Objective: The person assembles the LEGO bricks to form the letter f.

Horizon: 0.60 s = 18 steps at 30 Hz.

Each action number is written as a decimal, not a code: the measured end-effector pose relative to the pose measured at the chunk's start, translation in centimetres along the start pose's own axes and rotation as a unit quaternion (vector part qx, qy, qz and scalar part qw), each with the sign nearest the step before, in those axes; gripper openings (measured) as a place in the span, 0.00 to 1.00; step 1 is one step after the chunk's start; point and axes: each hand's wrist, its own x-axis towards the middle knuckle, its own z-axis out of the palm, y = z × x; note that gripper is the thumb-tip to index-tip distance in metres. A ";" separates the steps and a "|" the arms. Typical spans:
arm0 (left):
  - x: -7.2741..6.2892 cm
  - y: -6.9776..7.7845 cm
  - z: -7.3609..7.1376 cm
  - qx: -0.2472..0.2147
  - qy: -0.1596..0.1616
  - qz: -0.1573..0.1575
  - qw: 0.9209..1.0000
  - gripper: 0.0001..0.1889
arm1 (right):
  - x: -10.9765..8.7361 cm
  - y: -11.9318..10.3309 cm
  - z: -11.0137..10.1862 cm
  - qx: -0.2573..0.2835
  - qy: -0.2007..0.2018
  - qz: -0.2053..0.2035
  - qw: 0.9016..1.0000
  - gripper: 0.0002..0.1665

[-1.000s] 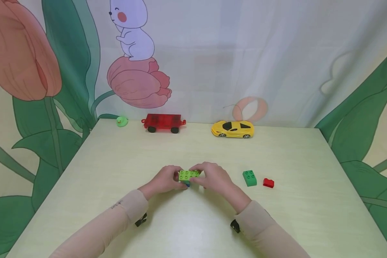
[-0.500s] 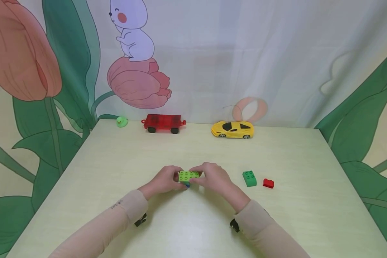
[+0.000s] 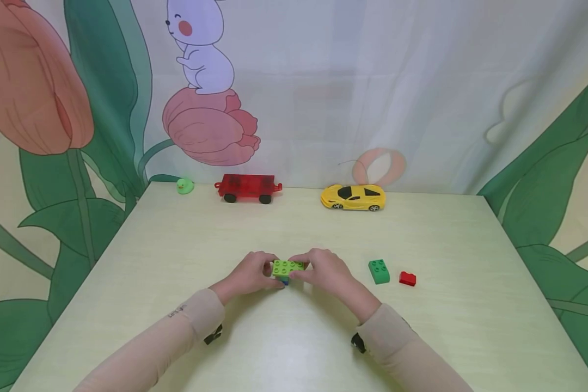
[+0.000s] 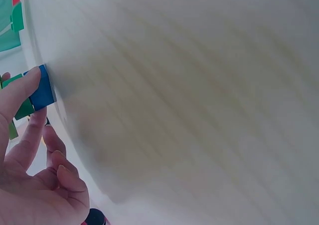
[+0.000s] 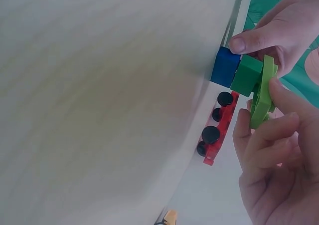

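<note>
My left hand [image 3: 251, 272] pinches a blue building brick [image 4: 45, 91] between thumb and finger at the middle of the table. On the blue brick sits a green brick [image 5: 246, 76], forming a short stack. From the other side, my right hand [image 3: 327, 271] grips a flat lime-green studded plate [image 3: 281, 268] with its thumb and fingers. That plate lies against the green brick's top and, in the right wrist view, slants a little and juts out past one side. From the head view it covers most of the stack.
Right of the hands lie a loose green brick [image 3: 379, 273] and a small red brick [image 3: 408, 279]. Along the table's back edge stand a green toy duck [image 3: 185, 186], a red wagon [image 3: 247, 187] and a yellow toy car [image 3: 354, 197]. A printed curtain [image 3: 294, 109] hangs behind.
The lime-green plate and the fingers of my right hand have shifted very slightly to the right. My left hand stays in place on the stack.
</note>
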 end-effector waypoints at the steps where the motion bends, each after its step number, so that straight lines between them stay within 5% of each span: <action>1: 0.0 0.0 0.0 0.002 0.000 0.000 1.000 0.18 | 0.0 0.0 0.0 0.000 -0.001 0.001 1.000 0.22; 18: -0.1 0.2 0.0 0.007 0.008 0.003 1.000 0.18 | 0.0 0.1 0.5 -0.020 0.011 0.009 1.000 0.23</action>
